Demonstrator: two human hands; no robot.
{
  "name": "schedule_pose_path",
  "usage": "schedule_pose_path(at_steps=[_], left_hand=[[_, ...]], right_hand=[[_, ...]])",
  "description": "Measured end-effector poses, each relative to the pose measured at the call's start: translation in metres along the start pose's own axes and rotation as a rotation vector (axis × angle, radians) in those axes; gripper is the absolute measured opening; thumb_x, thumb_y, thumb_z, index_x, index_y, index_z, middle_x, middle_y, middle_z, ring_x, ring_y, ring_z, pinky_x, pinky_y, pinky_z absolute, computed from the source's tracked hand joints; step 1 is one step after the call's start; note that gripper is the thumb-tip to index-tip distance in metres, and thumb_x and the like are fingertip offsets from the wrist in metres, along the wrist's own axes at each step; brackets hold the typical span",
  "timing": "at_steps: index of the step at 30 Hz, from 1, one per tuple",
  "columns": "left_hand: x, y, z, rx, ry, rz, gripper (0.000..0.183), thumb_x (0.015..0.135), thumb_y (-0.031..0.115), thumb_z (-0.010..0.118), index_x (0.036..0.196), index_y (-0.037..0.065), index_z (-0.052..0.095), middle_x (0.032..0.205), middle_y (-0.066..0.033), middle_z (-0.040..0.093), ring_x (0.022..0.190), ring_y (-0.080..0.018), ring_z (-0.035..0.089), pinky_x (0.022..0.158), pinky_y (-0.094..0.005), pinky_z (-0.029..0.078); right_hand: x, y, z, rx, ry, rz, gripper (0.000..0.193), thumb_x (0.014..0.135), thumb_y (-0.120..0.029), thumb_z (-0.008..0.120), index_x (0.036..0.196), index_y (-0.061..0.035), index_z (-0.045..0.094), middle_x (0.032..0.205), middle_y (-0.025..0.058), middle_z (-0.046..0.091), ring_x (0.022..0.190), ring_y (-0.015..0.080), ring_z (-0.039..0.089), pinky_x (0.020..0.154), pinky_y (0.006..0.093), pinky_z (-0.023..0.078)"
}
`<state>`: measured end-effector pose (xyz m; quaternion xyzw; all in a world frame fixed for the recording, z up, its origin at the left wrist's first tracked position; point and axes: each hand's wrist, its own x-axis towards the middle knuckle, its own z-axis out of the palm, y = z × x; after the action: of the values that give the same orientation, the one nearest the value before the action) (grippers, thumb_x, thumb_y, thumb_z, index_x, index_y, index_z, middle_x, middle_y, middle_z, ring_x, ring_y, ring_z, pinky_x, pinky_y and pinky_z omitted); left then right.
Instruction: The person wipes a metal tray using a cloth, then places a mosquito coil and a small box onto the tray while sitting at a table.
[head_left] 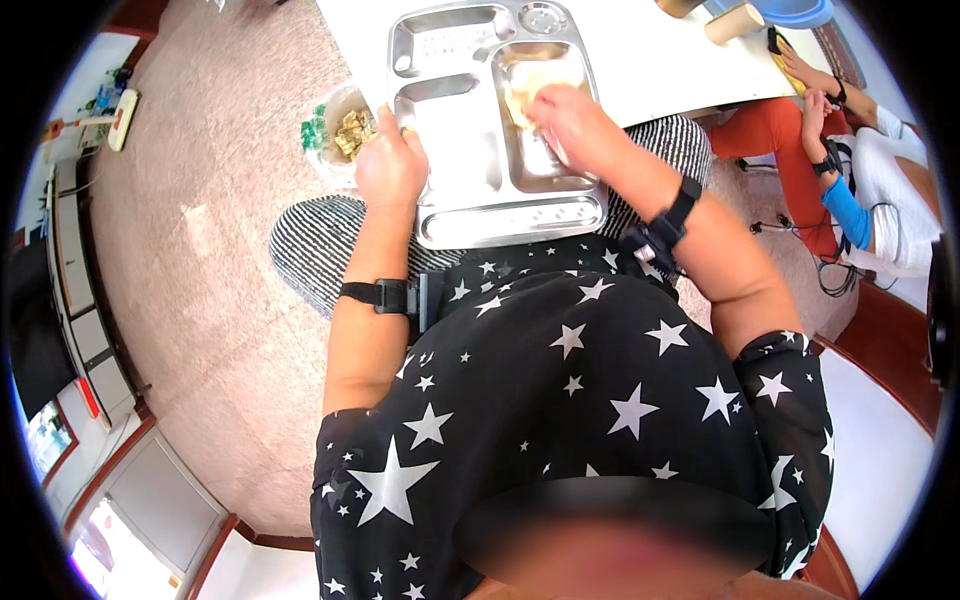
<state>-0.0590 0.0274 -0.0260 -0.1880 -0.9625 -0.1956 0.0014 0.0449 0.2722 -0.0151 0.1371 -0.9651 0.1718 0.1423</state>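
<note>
A stainless steel compartment tray (450,140) rests partly over my lap and partly against the white table. My left hand (391,165) is closed on the tray's left edge, thumb on top. Inside the tray's large right compartment, my right hand (575,120) presses a pale yellow cloth (521,97) to the metal. The fingertips are partly hidden by the hand, and glare blurs the cloth's outline.
A clear container (335,172) with gold and green wrapped pieces is left of the tray. The white table (660,75) carries a tan cylinder (733,24) and a blue basin (795,10). At right, another person's hand (803,68) rests on a yellow cloth; cables (835,280) lie below.
</note>
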Motion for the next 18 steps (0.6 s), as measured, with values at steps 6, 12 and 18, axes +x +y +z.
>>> schedule_pose_path(at_steps=[6, 12, 18], left_hand=[[0.003, 0.003, -0.004, -0.031, -0.08, -0.082, 0.051, 0.09, 0.028, 0.049, 0.134, 0.003, 0.047, 0.087, -0.0265, 0.067, 0.083, -0.0423, 0.066, 0.075, -0.0513, 0.051], [0.003, 0.002, -0.004, -0.05, -0.065, -0.079, 0.051, 0.089, 0.027, 0.049, 0.133, 0.002, 0.047, 0.088, -0.0273, 0.067, 0.084, -0.0433, 0.065, 0.076, -0.0524, 0.05], [0.003, -0.002, 0.001, -0.058, -0.044, -0.056, 0.051, 0.089, 0.026, 0.05, 0.134, 0.002, 0.046, 0.085, -0.0267, 0.067, 0.08, -0.0434, 0.065, 0.074, -0.0525, 0.05]], right_hand=[[-0.039, -0.045, -0.021, 0.247, -0.171, 0.03, 0.019, 0.077, 0.001, 0.059, 0.095, -0.0025, 0.066, 0.081, 0.0137, 0.06, 0.077, 0.032, 0.061, 0.068, 0.0384, 0.05], [-0.024, -0.071, -0.062, 0.176, 0.182, 0.323, 0.029, 0.079, -0.002, 0.055, 0.107, -0.0041, 0.063, 0.085, 0.0144, 0.063, 0.076, 0.0341, 0.062, 0.07, 0.0414, 0.052], [-0.044, -0.072, -0.067, 0.225, 0.117, 0.379, 0.026, 0.075, -0.002, 0.055, 0.096, -0.0044, 0.069, 0.078, 0.015, 0.061, 0.072, 0.0344, 0.061, 0.067, 0.0406, 0.051]])
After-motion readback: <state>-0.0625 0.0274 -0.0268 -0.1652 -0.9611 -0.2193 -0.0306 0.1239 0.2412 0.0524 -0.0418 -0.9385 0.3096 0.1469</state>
